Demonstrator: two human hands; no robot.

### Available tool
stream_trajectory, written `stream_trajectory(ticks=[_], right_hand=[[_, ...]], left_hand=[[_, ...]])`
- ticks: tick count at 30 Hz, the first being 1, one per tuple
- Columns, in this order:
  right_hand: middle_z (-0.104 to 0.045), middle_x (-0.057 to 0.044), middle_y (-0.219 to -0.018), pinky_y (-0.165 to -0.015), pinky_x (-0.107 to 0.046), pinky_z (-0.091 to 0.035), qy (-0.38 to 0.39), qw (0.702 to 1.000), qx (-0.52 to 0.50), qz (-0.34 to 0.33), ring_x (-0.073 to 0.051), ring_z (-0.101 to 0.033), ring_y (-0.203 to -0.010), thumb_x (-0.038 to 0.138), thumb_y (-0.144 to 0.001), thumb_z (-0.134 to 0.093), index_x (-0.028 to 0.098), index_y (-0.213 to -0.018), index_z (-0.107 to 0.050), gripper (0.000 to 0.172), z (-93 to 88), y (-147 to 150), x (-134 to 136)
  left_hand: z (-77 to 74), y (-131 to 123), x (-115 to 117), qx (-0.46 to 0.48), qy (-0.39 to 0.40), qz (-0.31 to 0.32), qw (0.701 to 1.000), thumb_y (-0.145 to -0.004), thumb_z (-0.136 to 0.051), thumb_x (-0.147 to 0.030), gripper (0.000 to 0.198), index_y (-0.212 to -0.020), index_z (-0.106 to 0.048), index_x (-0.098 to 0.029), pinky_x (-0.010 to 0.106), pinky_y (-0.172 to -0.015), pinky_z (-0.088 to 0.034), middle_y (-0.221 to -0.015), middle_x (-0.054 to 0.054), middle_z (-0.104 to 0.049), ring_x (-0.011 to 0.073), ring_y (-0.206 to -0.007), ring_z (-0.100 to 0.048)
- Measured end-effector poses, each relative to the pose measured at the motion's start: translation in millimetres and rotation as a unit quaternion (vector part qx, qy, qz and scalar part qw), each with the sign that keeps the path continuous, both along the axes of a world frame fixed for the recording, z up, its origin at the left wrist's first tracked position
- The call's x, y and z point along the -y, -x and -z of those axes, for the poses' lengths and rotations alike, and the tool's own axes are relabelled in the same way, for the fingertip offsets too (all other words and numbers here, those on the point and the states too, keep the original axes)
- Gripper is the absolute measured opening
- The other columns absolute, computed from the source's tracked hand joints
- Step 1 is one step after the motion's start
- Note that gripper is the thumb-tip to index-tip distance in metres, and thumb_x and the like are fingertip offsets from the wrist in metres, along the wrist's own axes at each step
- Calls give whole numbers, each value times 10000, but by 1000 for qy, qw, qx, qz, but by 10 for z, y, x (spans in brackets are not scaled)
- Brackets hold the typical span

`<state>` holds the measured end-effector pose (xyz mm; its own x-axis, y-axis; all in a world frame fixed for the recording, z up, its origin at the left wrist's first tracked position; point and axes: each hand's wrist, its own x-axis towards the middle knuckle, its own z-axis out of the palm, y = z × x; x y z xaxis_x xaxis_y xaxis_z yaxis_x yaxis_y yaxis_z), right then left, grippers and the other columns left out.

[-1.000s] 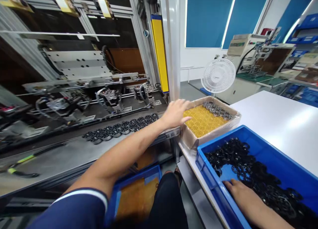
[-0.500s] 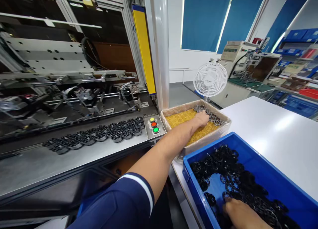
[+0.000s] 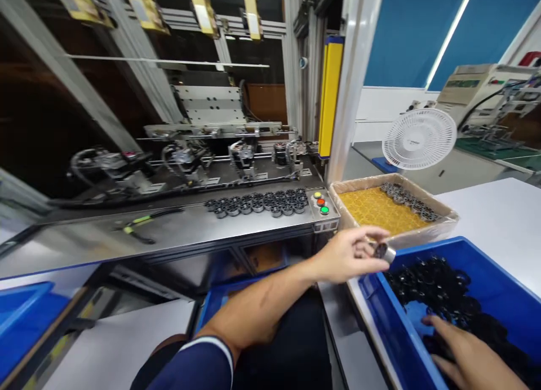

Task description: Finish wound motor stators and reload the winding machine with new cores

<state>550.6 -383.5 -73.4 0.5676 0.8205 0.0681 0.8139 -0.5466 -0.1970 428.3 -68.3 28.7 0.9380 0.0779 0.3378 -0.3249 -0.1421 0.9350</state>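
My left hand [image 3: 344, 257] is raised between the carton and the blue bin. Its fingers and thumb hold a short silver metal ring with a dark inside [image 3: 386, 255]. Down in the blue bin [image 3: 399, 308], my right hand [image 3: 469, 348] reaches over a heap of black round plastic parts [image 3: 448, 286]. Its thumb and fingers are apart, with black parts beneath and between them; some blur hides the fingertips. The plastic-lined carton [image 3: 439, 224] holds a yellow honeycomb-like layer, and silver rings [image 3: 408, 201] stand along its far right side.
Rows of black-and-silver round parts [image 3: 262, 203] rest on the machine's metal ledge [image 3: 190, 229], beside yellow-handled pliers [image 3: 137, 224]. A panel with yellow, red and green buttons [image 3: 324, 209] sits at the ledge's right end. Behind the carton is a white fan [image 3: 418, 139].
My left hand has come out of the carton toward me with a silver ring. My right hand stays in the bin, its fingers now spread wider. The view has turned left.
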Motion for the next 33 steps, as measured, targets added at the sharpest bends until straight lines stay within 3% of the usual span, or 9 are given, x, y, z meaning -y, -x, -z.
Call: stream_trajectory(ticks=[2, 4, 6, 8, 11, 14, 20, 24, 33], right_hand=[[-759, -104, -1039, -844, -411, -610, -83, 994, 49, -46, -297, -741, -919, 419, -800, -667, 210, -1075, -706, 347, -68, -16, -78], [-731, -95, -1018, -873, -406, -591, -169, 978, 95, -80, -271, -728, -895, 497, -861, -637, 203, -1090, -678, 375, -279, 136, -227], [-693, -89, -1060, -951, -374, -550, -237, 958, 126, -102, -232, -703, -931, 437, -910, -626, 193, -1151, -640, 343, -583, 459, -424], [-673, -86, -1085, -933, -318, -545, -275, 943, 127, -138, -202, -683, -964, 296, -898, -679, 187, -1179, -618, 308, -872, 864, -625], [-657, -104, -1089, -892, -294, -552, -324, 920, 121, -184, -188, -662, -988, 124, -857, -709, 160, -1208, -597, 370, -1112, 1368, -824], [-625, -125, -1085, -856, -314, -560, -340, 911, 91, -215, -195, -640, -1001, 58, -851, -685, 135, -1229, -590, 398, -1131, 1588, -846], [-608, -99, -977, -756, -348, -564, -367, 897, 91, -227, -198, -613, -914, 27, -827, -679, 143, -1220, -599, 418, -1092, 1612, -763], [-631, -95, -976, -759, -381, -581, -370, 894, 95, -235, -209, -629, -909, 39, -822, -676, 169, -1220, -589, 428, -1099, 1608, -779], [-613, -138, -1064, -839, -379, -561, -343, 894, 99, -271, -217, -594, -1031, -93, -792, -629, 87, -1233, -586, 478, -1057, 1565, -750]], left_hand=[[194, 550, 43, 4, 152, 4, 988, -753, -822, -347, 484, -1163, -677, -136, 253, -774, -546, -1185, 125, -616, 111, -832, -653], [329, 934, 94, 0, 229, -13, 973, -673, -884, -321, 454, -1048, -721, -125, 280, -803, -558, -1181, 126, -618, 123, -842, -660], [384, 1160, 149, -17, 252, -30, 967, -593, -931, -280, 490, -1007, -726, -117, 303, -814, -568, -1114, 121, -665, 139, -829, -671], [373, 1272, 212, -34, 245, -33, 968, -546, -950, -244, 563, -1044, -721, -116, 307, -806, -573, -1032, 109, -707, 147, -808, -677], [315, 1332, 337, -30, 231, -14, 972, -560, -938, -203, 579, -1090, -720, -118, 293, -806, -578, -1054, 111, -723, 151, -819, -687], [284, 1350, 494, -43, 253, 31, 966, -570, -928, -181, 526, -1054, -730, -120, 290, -816, -587, -1018, 95, -743, 158, -828, -706], [316, 1339, 720, -103, 326, 55, 938, -486, -953, -146, 612, -1051, -719, -117, 266, -821, -572, -853, 43, -750, 144, -787, -718], [336, 1325, 742, -113, 346, 61, 929, -470, -953, -122, 599, -1022, -722, -111, 266, -826, -567, -866, 53, -753, 144, -800, -720], [374, 1293, 706, -92, 357, 61, 927, -450, -958, -102, 597, -999, -724, -118, 321, -856, -592, -918, 59, -759, 171, -831, -729]])
